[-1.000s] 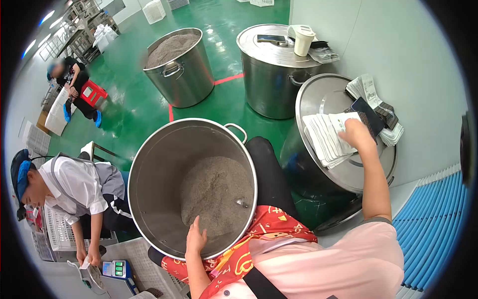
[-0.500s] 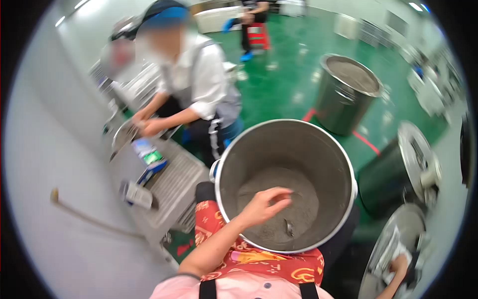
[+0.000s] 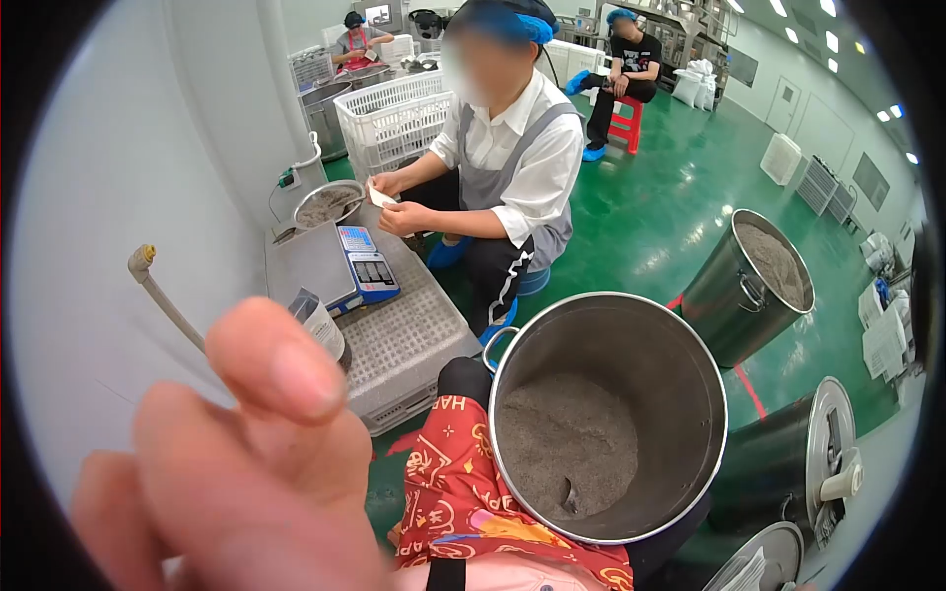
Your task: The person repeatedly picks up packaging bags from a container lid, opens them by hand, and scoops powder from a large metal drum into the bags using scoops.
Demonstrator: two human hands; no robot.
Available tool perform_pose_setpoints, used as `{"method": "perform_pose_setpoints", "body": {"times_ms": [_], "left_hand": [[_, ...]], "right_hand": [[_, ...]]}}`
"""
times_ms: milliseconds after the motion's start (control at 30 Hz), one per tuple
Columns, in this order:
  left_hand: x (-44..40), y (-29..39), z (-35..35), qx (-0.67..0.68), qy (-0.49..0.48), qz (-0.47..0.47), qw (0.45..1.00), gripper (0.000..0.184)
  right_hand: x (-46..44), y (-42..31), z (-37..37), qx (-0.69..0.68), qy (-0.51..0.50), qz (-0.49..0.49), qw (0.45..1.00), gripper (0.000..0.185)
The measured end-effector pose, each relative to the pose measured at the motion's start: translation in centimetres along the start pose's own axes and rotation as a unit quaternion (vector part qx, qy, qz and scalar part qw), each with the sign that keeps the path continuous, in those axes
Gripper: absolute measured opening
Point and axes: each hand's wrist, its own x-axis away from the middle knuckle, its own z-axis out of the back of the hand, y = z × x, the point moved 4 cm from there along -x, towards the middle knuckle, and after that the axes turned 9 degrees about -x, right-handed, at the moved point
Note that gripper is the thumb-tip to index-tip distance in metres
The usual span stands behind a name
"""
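Observation:
My left hand [image 3: 246,463] is raised close to the camera at the lower left, large and somewhat blurred. Its fingers are loosely curled and partly apart, with nothing visible between them. To its right, a deep steel pot [image 3: 680,414] stands at my knees, partly filled with grey-brown granular material [image 3: 567,443]. A small metal scoop [image 3: 570,495] is partly sunk in that material. A red patterned apron [image 3: 443,483] covers my lap. My right hand is out of view.
A person [image 3: 517,167] holds a small white packet [image 3: 381,197] beside a blue scale [image 3: 370,276] on an upturned crate [image 3: 414,335]. A bowl [image 3: 327,204] sits behind the scale. Another filled steel pot [image 3: 754,281] and lidded drums [image 3: 833,433] stand right. Two people are farther back.
The view has swung left, away from the drum lid with the packets. My left hand has risen from over the pot toward the camera. My right hand has left the view.

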Motion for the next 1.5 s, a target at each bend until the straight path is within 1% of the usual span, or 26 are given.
{"method": "perform_pose_setpoints", "body": {"times_ms": [67, 133, 200, 233, 267, 333, 400, 500, 533, 567, 700, 733, 800, 833, 867, 900, 933, 1000, 1067, 1133, 1167, 1267, 1300, 1400, 1433, 1500], "left_hand": [[0.0, -1.0, 0.2, -0.062, -0.039, 0.004, 0.997, 0.039], [0.3, -2.1, 0.5, -0.107, -0.073, 0.009, 0.991, 0.040], [0.9, -2.8, 1.1, -0.136, -0.093, 0.016, 0.986, 0.042], [1.2, -3.1, 1.4, -0.148, -0.100, 0.020, 0.984, 0.043], [1.6, -3.2, 1.6, -0.152, -0.108, 0.021, 0.982, 0.044], [2.1, -3.3, 1.9, -0.158, -0.113, 0.030, 0.980, 0.046], [2.4, -3.5, 2.1, -0.163, -0.119, 0.038, 0.979, 0.047], [2.7, -4.2, 2.3, -0.170, -0.131, 0.054, 0.975, 0.050], [2.6, -4.3, 2.6, -0.178, -0.130, 0.053, 0.974, 0.051], [2.6, -4.2, 2.8, -0.186, -0.135, 0.055, 0.972, 0.052], [2.5, -3.8, 2.1, -0.184, -0.133, 0.073, 0.971, 0.055], [2.5, -3.4, 1.4, -0.175, -0.135, 0.079, 0.972, 0.056], [2.7, -2.4, -0.9, -0.136, -0.139, 0.106, 0.975, 0.058], [3.1, -1.8, -2.8, -0.099, -0.144, 0.129, 0.976, 0.059], [3.6, -1.1, -5.1, -0.053, -0.150, 0.155, 0.975, 0.060], [4.4, -0.3, -7.9, 0.007, -0.165, 0.189, 0.968, 0.061], [5.6, 0.8, -11.4, 0.077, -0.187, 0.228, 0.952, 0.062], [9.4, 2.1, -18.1, 0.199, -0.241, 0.307, 0.899, 0.062], [14.1, 3.2, -22.7, 0.290, -0.270, 0.438, 0.807, 0.058], [17.2, 3.9, -24.8, 0.413, -0.203, 0.565, 0.685, 0.052], [17.1, 4.0, -24.9, 0.415, -0.181, 0.562, 0.692, 0.039], [18.6, 3.0, -24.9, 0.393, -0.241, 0.608, 0.647, 0.028], [19.9, 2.7, -25.5, 0.401, -0.219, 0.619, 0.638, 0.025], [21.1, 2.8, -25.8, 0.485, -0.159, 0.650, 0.563, 0.026], [21.4, 2.8, -25.5, 0.533, -0.155, 0.660, 0.506, 0.029], [22.3, 2.7, -25.3, 0.494, -0.202, 0.657, 0.532, 0.028]], "right_hand": [[0.5, -2.6, 6.2, -0.046, 0.101, 0.052, 0.992, 0.032], [3.0, -6.1, 12.9, -0.111, 0.201, 0.114, 0.967, 0.035], [4.3, -9.8, 16.7, -0.134, 0.201, 0.131, 0.961, 0.036], [4.7, -11.1, 17.2, -0.147, 0.199, 0.141, 0.959, 0.037], [3.7, -11.9, 16.2, -0.210, 0.187, 0.165, 0.945, 0.034], [1.1, -13.2, 12.8, -0.332, 0.148, 0.210, 0.908, 0.041], [2.2, -15.6, 14.2, -0.344, 0.106, 0.270, 0.893, 0.039], [4.4, -18.6, 16.3, -0.379, 0.161, 0.326, 0.851, 0.033], [5.0, -19.7, 16.8, -0.391, 0.144, 0.328, 0.848, 0.035], [5.9, -20.9, 17.7, -0.418, 0.129, 0.343, 0.831, 0.030], [12.7, -28.1, 24.1, -0.554, 0.044, 0.426, 0.714, 0.012], [13.7, -29.8, 24.8, -0.580, 0.001, 0.429, 0.692, 0.011], [15.3, -33.0, 25.1, -0.612, -0.032, 0.451, 0.649, 0.008], [15.9, -34.6, 24.8, -0.584, -0.023, 0.487, 0.649, 0.007], [17.1, -36.2, 25.1, -0.588, -0.006, 0.505, 0.632, 0.007], [18.3, -37.7, 25.3, -0.590, 0.009, 0.541, 0.599, 0.009], [19.5, -39.1, 25.4, -0.592, 0.020, 0.559, 0.580, 0.008], [21.7, -41.6, 25.3, -0.603, 0.043, 0.571, 0.555, 0.008], [23.5, -43.1, 25.1, -0.607, 0.040, 0.581, 0.541, 0.010], [25.2, -44.1, 24.4, -0.598, 0.038, 0.596, 0.534, 0.011], [25.7, -44.3, 24.0, -0.594, 0.039, 0.603, 0.532, 0.012], [26.3, -45.1, 23.1, -0.575, 0.004, 0.612, 0.543, 0.012], [26.2, -45.3, 22.9, -0.578, -0.002, 0.616, 0.535, 0.012], [26.1, -46.0, 22.6, -0.585, -0.021, 0.606, 0.538, 0.011], [25.9, -45.9, 22.7, -0.592, -0.045, 0.601, 0.535, 0.011], [26.5, -46.3, 22.0, -0.580, -0.046, 0.619, 0.527, 0.011]]}}
